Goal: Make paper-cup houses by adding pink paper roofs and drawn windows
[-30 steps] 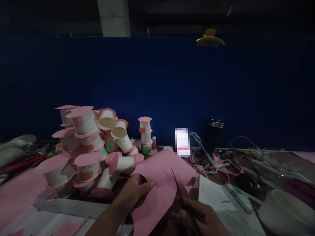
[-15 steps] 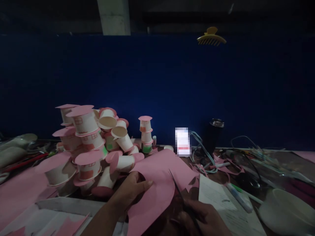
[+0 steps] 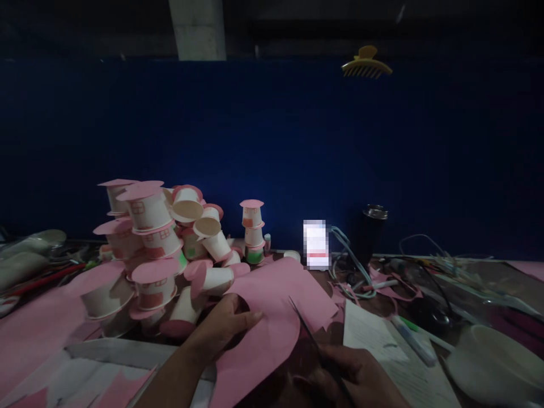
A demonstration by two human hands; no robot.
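Observation:
A sheet of pink paper (image 3: 272, 334) with a curved cut edge is pinched in my left hand (image 3: 232, 317), the thumb lying on top of it. My right hand (image 3: 351, 371) is closed round a pair of scissors (image 3: 306, 327). One thin dark blade lies over the paper, its tip pointing away and to the left; the other blade is hidden. Beyond my left hand stand paper cups (image 3: 153, 289) with pink paper discs on them, some stacked, others tipped on their sides. Several cups show drawn windows and doors.
Behind the paper stands a lit phone (image 3: 317, 246) with a cable (image 3: 351, 252), beside a dark flask (image 3: 369, 238). On the right lie a printed sheet (image 3: 378, 334), a marker (image 3: 412, 340) and a white bowl (image 3: 493, 365). Pink scraps (image 3: 123, 388) lie at the lower left.
The pink paper has shifted a little to the left and turned slightly under the scissors. The blade tip sits slightly lower and further left. Both hands keep their hold.

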